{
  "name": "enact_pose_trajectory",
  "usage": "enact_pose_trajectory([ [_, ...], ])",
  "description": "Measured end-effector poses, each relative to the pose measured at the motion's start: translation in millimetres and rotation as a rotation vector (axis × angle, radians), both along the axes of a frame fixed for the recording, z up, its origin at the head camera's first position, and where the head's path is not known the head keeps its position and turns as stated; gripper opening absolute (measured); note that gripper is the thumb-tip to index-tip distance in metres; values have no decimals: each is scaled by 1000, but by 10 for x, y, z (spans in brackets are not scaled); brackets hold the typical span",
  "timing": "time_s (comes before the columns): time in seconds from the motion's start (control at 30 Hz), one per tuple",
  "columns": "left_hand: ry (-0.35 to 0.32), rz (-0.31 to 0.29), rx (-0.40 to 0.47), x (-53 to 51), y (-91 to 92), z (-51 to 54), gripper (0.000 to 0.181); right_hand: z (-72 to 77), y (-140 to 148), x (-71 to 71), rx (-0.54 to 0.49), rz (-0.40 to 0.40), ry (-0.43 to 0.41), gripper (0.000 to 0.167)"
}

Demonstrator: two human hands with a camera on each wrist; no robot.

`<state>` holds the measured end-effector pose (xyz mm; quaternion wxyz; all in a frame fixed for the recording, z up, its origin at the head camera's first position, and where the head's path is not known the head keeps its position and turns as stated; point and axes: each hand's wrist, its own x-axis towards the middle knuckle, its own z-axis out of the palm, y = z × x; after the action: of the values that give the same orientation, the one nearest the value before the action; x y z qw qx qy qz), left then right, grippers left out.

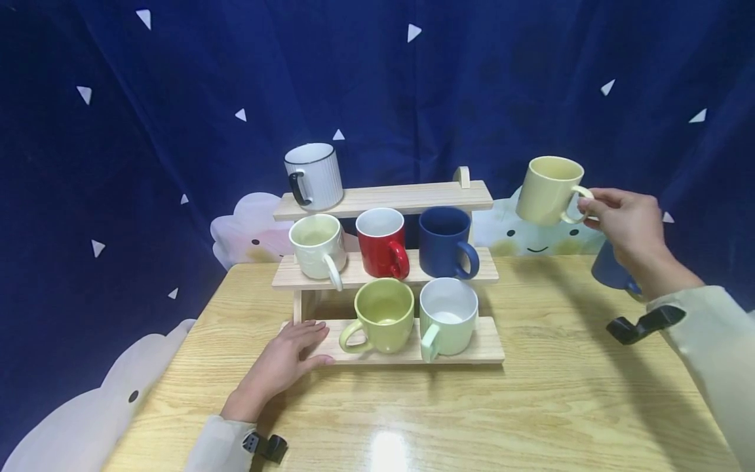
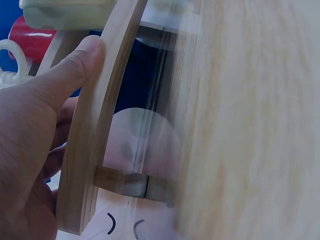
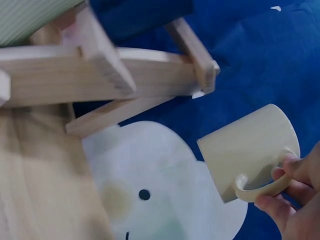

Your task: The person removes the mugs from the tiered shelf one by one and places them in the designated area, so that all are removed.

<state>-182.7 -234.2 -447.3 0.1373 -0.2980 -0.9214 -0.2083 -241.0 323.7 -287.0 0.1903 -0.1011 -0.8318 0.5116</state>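
Note:
My right hand (image 1: 628, 219) pinches the handle of a pale yellow mug (image 1: 548, 190), holding it in the air to the right of a three-tier wooden rack (image 1: 407, 196). In the right wrist view the mug (image 3: 250, 155) appears tilted, with thumb and fingers at its handle. My left hand (image 1: 286, 357) rests on the left end of the bottom shelf; in the left wrist view its thumb touches the board (image 2: 87, 145) and the other fingers are partly hidden behind it. A white ribbed mug (image 1: 315, 176) with a black handle stands at the top shelf's left end.
The middle shelf bears a cream mug (image 1: 318, 246), a red mug (image 1: 380, 242) and a dark blue mug (image 1: 444, 242). Below stand an olive-yellow mug (image 1: 385, 314) and a mint mug (image 1: 448, 316). Another blue mug (image 1: 610, 267) is partly hidden behind my right wrist, near a cloud-shaped panel (image 1: 531, 239).

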Motion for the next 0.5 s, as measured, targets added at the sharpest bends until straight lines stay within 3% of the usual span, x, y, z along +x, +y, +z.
enact_pose_trajectory([
  [0.23, -26, 13, -4, 4, -7, 3, 67, -250, 76, 27, 38, -67, -4, 49],
  [0.5, -16, 7, -4, 1, -10, 4, 67, -532, 187, 66, 154, -168, -55, 51],
])
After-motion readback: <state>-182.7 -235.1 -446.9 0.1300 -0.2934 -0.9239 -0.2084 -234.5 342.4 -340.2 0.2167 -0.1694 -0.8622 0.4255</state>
